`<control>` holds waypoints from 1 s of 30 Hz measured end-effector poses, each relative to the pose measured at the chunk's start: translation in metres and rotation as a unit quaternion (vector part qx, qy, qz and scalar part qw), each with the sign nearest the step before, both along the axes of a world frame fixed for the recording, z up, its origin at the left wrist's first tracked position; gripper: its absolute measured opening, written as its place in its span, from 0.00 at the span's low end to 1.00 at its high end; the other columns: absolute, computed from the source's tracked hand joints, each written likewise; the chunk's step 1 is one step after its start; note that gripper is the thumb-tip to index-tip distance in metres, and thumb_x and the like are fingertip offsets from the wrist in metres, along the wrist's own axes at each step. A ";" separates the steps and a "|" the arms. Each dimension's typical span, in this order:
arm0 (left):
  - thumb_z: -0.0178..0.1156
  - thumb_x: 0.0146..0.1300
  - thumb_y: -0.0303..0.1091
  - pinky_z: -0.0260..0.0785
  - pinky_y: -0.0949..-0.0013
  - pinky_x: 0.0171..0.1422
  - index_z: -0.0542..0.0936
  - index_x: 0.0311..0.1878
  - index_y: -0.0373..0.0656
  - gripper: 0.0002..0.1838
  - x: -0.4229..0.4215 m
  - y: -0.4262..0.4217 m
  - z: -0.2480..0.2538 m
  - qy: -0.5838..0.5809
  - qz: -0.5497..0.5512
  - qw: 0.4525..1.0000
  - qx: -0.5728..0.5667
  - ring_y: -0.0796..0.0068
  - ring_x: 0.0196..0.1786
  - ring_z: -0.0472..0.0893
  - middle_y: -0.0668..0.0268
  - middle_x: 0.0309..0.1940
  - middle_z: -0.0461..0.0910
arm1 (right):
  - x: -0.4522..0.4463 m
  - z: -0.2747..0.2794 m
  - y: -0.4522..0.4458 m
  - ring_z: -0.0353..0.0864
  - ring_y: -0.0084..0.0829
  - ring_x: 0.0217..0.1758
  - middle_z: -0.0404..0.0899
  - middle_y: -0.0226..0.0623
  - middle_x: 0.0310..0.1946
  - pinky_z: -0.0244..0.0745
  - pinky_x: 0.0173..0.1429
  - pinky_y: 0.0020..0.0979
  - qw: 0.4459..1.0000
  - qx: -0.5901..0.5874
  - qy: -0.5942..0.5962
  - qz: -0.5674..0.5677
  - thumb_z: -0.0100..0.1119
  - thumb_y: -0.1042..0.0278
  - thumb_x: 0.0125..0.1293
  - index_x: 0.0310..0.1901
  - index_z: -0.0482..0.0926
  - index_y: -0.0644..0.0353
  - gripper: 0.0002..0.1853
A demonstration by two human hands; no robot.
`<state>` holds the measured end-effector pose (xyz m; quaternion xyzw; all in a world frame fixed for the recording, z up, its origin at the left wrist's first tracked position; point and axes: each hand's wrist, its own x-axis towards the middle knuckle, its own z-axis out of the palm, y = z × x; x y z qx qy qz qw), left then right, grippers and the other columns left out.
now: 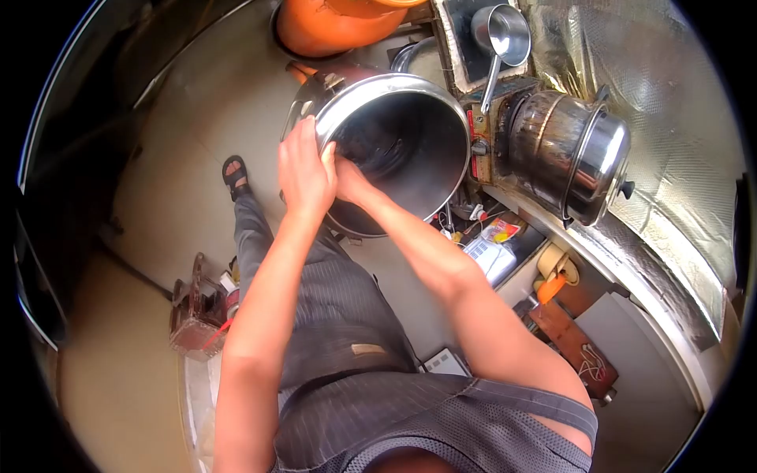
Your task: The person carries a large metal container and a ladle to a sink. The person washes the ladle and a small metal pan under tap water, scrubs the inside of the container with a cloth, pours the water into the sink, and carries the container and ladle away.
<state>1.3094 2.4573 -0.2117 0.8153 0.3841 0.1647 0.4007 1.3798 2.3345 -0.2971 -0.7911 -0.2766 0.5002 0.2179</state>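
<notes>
A large, deep metal pot (441, 102) with a broad shiny rim and dark inside is tipped so its mouth faces me. My left hand (307, 169) lies along the near-left rim, its fingers wrapped on the outer side. Just beside it, my right hand (351, 183) reaches over the mouth and grips the same stretch of rim, its fingers mostly hidden. The two hands touch or nearly touch. Whatever lies at the pot's bottom is too dark to make out.
An orange tub (335, 27) stands beyond the pot. To the right are a long-handled saucepan (505, 35) on a stove and a stained steamer pot (568, 150) with a shiny lid. A brown wooden stool (197, 315) stands at the left, near my legs. Foil (631, 79) covers the wall.
</notes>
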 end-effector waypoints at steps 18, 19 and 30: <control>0.63 0.65 0.33 0.70 0.51 0.62 0.69 0.68 0.40 0.29 -0.001 -0.002 0.000 0.007 0.024 1.000 -0.002 0.46 0.58 0.75 0.51 0.61 0.74 | 0.005 0.003 -0.049 0.88 0.51 0.45 0.86 0.54 0.40 0.83 0.52 0.45 0.943 -0.254 -0.166 0.134 0.57 0.65 0.52 0.36 0.88 0.61 0.15; 0.63 0.65 0.33 0.70 0.51 0.62 0.69 0.68 0.40 0.29 -0.001 -0.003 0.000 0.009 0.024 1.000 -0.001 0.46 0.58 0.75 0.51 0.61 0.74 | 0.010 0.004 -0.054 0.88 0.51 0.45 0.86 0.54 0.40 0.83 0.52 0.45 0.944 -0.253 -0.164 0.134 0.57 0.65 0.52 0.36 0.88 0.61 0.15; 0.64 0.64 0.31 0.70 0.52 0.62 0.69 0.67 0.38 0.29 0.002 -0.001 0.001 -0.003 0.004 1.000 0.013 0.47 0.57 0.75 0.51 0.60 0.75 | 0.162 0.026 -0.024 0.81 0.39 0.51 0.87 0.33 0.39 0.69 0.56 0.42 0.585 -0.163 -0.447 0.657 0.55 0.62 0.62 0.35 0.90 0.49 0.12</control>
